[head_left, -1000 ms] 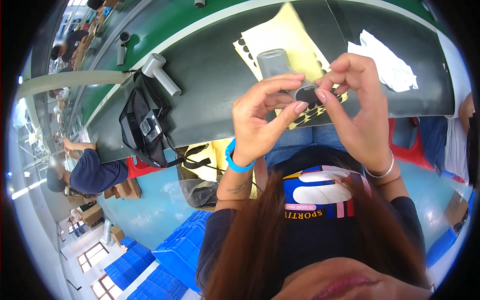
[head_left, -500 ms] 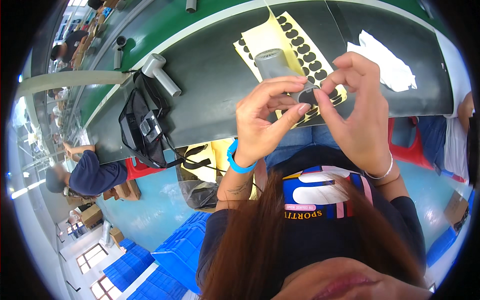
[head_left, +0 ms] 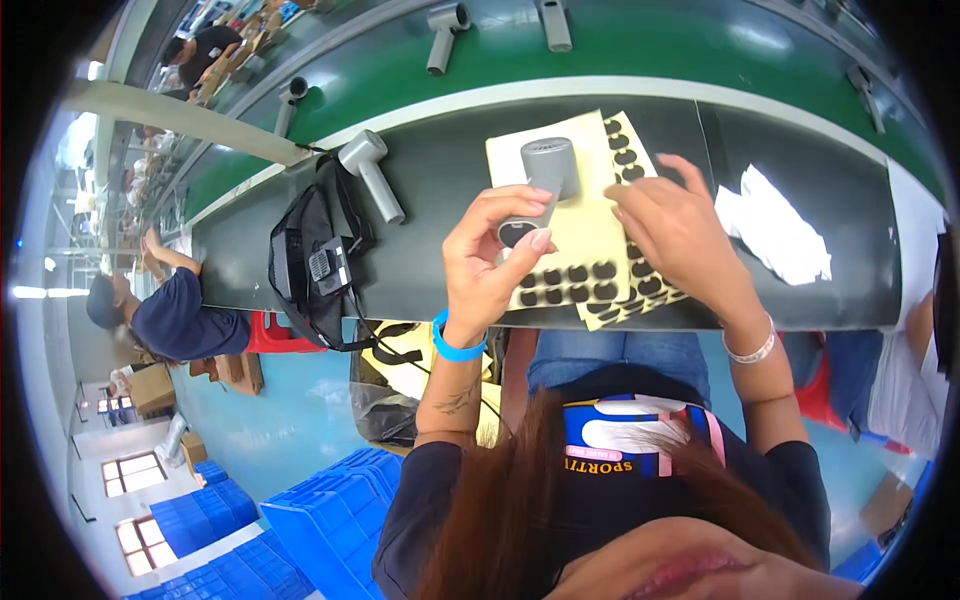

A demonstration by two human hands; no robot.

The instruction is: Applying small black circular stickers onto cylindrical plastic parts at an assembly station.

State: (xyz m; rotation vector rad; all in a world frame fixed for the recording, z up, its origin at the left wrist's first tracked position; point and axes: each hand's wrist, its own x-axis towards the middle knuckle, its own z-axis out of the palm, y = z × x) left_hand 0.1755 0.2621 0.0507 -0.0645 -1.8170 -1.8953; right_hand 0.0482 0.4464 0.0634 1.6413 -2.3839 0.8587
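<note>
My left hand (head_left: 490, 255) is closed round the handle of a grey hair dryer (head_left: 548, 160). The dryer's round head points away from me, and a dark oval end face shows at the bottom of its handle, by my thumb. To its right, my right hand (head_left: 675, 230) is over a yellow sticker sheet (head_left: 560, 235) with rows of black stickers. The thumb and some fingers are bent together at the sheet, with one finger raised. Whether they pinch anything is hidden. Part of a second sheet (head_left: 600, 318) shows under the first.
Left on the dark table lie another grey hair dryer (head_left: 375, 180) and a black bag (head_left: 305, 255) with a small device. Crumpled white material (head_left: 775, 228) lies right. More dryers (head_left: 446, 38) rest on the green belt beyond. Blue crates (head_left: 335, 510) stand behind; a seated person (head_left: 180, 310) is left.
My right hand has left the handle's end and moved to the sticker sheet. My left hand has tilted the dryer, and the lifted yellow sheet now lies flatter. The whole view has shifted.
</note>
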